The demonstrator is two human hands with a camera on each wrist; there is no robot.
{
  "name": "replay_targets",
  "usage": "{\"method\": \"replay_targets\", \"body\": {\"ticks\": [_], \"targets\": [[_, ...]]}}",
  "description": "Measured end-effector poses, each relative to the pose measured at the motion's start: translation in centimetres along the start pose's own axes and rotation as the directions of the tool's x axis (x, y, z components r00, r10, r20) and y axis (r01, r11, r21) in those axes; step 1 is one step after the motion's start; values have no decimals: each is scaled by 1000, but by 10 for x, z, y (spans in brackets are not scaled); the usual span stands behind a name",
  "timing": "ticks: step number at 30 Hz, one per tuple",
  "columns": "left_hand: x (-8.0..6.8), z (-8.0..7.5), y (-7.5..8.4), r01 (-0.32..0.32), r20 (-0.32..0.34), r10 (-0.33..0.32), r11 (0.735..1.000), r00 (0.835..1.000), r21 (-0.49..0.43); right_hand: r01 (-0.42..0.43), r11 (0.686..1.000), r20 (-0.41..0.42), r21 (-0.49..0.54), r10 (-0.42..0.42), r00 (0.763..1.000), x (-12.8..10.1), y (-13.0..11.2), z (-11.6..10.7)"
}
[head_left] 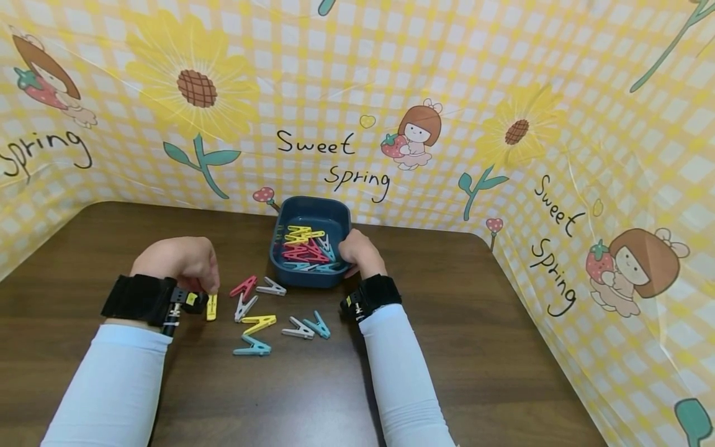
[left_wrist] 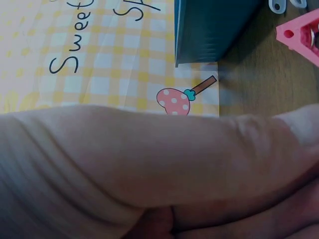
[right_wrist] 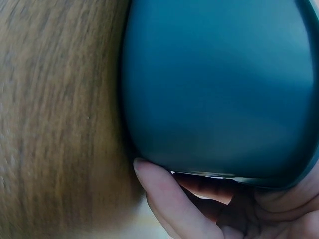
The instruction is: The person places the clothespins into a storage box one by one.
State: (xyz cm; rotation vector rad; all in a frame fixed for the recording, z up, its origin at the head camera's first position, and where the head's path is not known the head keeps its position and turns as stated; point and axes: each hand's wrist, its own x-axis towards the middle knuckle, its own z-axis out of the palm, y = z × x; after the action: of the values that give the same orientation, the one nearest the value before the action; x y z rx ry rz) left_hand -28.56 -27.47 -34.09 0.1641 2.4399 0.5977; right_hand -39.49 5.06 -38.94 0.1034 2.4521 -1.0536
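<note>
At the left of the head view, my left hand (head_left: 184,261) pinches one end of a yellow clothespin (head_left: 211,307) low over the table. In the left wrist view the thumb (left_wrist: 199,159) lies above curled fingers, and that clothespin is out of sight. My right hand (head_left: 362,251) holds the right side of a dark blue plastic basket (head_left: 313,279). The right wrist view has the thumb (right_wrist: 169,194) along the basket's wall (right_wrist: 214,89). Inside the basket lie yellow, red, blue and grey clothespins (head_left: 306,251).
Between the hands several loose clothespins lie on the brown wooden table (head_left: 475,347): a red one (head_left: 244,287), a yellow one (head_left: 259,323), grey ones (head_left: 272,287) and blue ones (head_left: 252,346). A yellow checked cloth (head_left: 313,81) stands behind the table and along its sides.
</note>
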Motion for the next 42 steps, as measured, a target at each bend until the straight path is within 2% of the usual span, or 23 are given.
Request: {"method": "replay_targets", "body": {"ticks": [5, 6, 10, 12, 13, 19, 23, 27, 31, 35, 38, 42], "targets": [[-4, -2, 3, -4, -11, 3, 1000, 1000, -16, -3, 1000, -5, -8, 3, 1000, 4, 0, 1], [-5, -3, 3, -3, -13, 2, 1000, 1000, -20, -2, 1000, -7, -8, 2, 1000, 18, 5, 3], [-9, -4, 5, -4, -27, 3, 1000, 1000, -29, -15, 1000, -7, 0, 15, 1000, 19, 6, 3], [-10, -4, 5, -4, -34, 3, 999, 999, -40, -19, 1000, -2, -3, 19, 1000, 19, 6, 2], [-11, -4, 5, -7, -37, 6, 999, 999, -45, -24, 1000, 1, -5, 24, 1000, 6, 0, 0], [-14, -4, 7, -11, -60, 7, 997, 998, -72, -34, 999, 16, -18, 34, 999, 1, -2, -3], [-17, -6, 8, -32, -89, 27, 998, 996, -54, -36, 999, 18, -15, 36, 999, 0, -4, -4], [-22, -10, 10, -77, -140, 75, 997, 987, -7, -29, 1000, 12, -13, 29, 1000, 1, -4, -3], [-26, -14, 10, -130, -230, 136, 991, 964, 41, -13, 1000, 8, -15, 13, 1000, 2, -2, -1], [-28, -17, 12, -162, -327, 173, 985, 929, 62, -3, 1000, 0, -17, 3, 1000, 3, -2, 0], [-25, -18, 18, -193, -393, 194, 980, 899, 44, -5, 1000, 1, -18, 5, 1000, 2, -3, 0], [-12, -17, 33, -259, -477, 227, 966, 849, -1, -9, 1000, 7, 0, 9, 1000, 1, -4, 3]]}}
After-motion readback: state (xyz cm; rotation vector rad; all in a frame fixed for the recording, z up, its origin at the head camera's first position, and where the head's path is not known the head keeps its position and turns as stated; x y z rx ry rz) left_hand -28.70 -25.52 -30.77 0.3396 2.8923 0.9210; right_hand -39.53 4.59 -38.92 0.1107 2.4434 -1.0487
